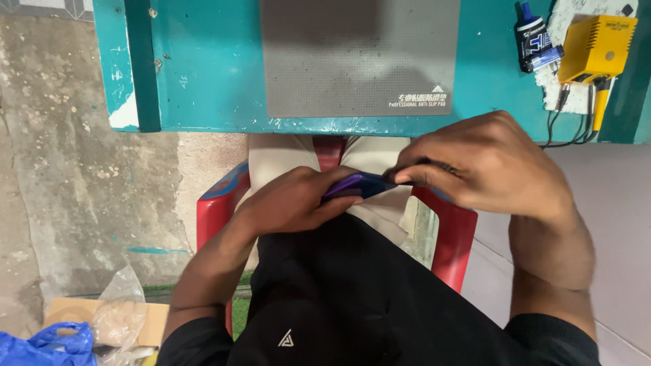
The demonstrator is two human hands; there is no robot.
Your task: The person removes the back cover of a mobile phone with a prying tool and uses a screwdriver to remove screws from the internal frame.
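Observation:
Both my hands hold a thin purple-blue phone over my lap, below the table's front edge. My left hand grips its left end from underneath, thumb along the near edge. My right hand curls over its right end, fingertips pinching the edge. Most of the phone is hidden by the fingers.
A teal table carries a grey anti-slip mat, a yellow boxy device with cables, and a small dark bottle. I sit on a red plastic chair. A cardboard box and plastic bags lie on the concrete floor at left.

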